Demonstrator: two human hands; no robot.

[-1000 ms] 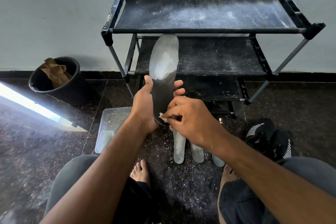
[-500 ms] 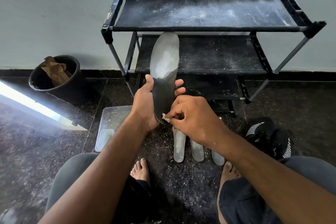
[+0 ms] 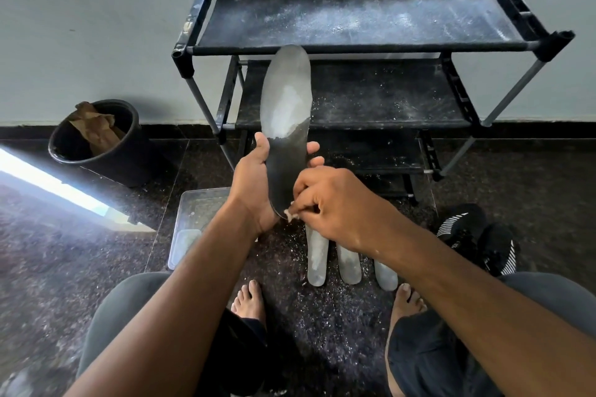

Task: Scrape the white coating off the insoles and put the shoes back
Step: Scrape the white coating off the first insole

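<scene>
The insole (image 3: 285, 126) is showing grey-white coating on its far part and bare black on its near part. The rack (image 3: 354, 14) is showing black with white dust streaks. The shoes (image 3: 477, 238) at the right are showing black with white stripes. The bin (image 3: 96, 145) is showing black, with brown paper (image 3: 96, 126) inside. The floor (image 3: 64, 251) is showing dark speckled stone scattered with white flakes.

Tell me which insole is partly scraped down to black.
The insole in the left hand, insole: its lower half is bare black. The three on the floor remain pale.
</scene>
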